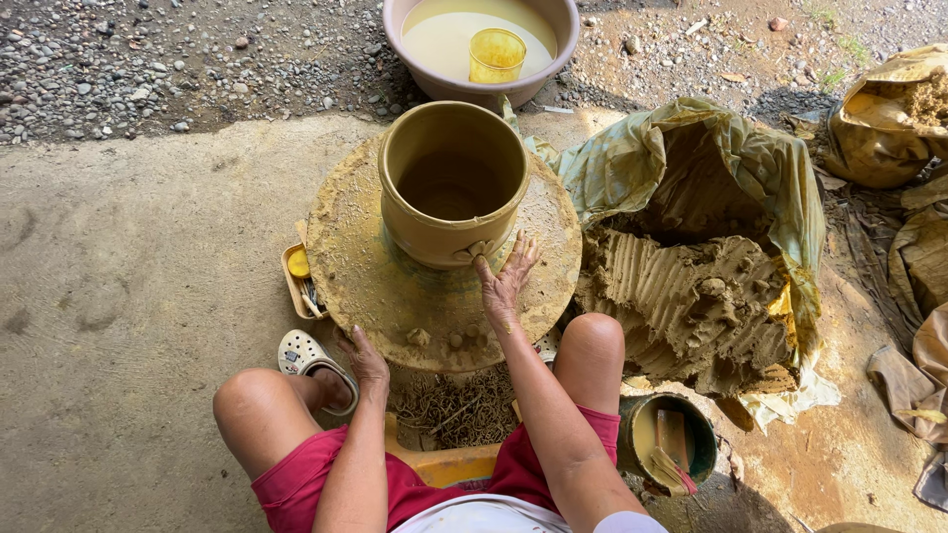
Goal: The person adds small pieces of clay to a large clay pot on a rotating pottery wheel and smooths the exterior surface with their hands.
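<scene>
A wet tan clay pot (451, 183) stands upright on a round clay-smeared wheel (365, 276). My right hand (506, 276) rests on the wheel at the pot's lower front, its forefinger touching a small petal-like clay ornament (475, 251) on the pot's wall. My left hand (366, 361) grips the near-left rim of the wheel. Both hands are coated in clay. A few small clay lumps (419, 337) lie on the wheel near its front edge.
A big heap of grooved clay (691, 296) lies on a green plastic sheet (780, 178) at right. A basin of muddy water (434, 79) holds a yellow cup (495, 54). A small bucket (706, 439) with tools sits by my right knee. A yellow tray (293, 283) lies left of the wheel.
</scene>
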